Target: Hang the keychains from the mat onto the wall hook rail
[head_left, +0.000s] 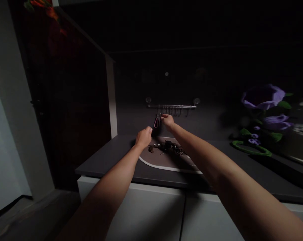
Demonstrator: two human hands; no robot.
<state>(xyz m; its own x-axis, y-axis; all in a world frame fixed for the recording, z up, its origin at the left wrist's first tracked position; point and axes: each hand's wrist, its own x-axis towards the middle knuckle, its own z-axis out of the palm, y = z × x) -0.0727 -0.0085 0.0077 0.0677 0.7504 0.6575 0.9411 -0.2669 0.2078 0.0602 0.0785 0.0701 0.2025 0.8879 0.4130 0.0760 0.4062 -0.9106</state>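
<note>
My right hand (167, 121) is raised just under a metal hook rail (171, 106) on the dark wall. Its fingers pinch at a keychain (156, 122) with a pinkish loop strap, close below the left-hand hooks. Lower and to the left, my left hand (143, 137) is closed in front of the wall; whatever its fingers hold is hidden. Beneath both hands, a tangled heap of dark keys and metal rings (170, 146) lies on a brownish mat (157, 161) with a white border. Dim light blurs the small parts.
The mat lies on a dark counter (103, 157) above white cabinet doors (151, 211). Purple artificial flowers (264, 97) and a green ring (251, 149) stand at the right, beside a pale rounded object (297, 144). A dark door (73, 100) is on the left.
</note>
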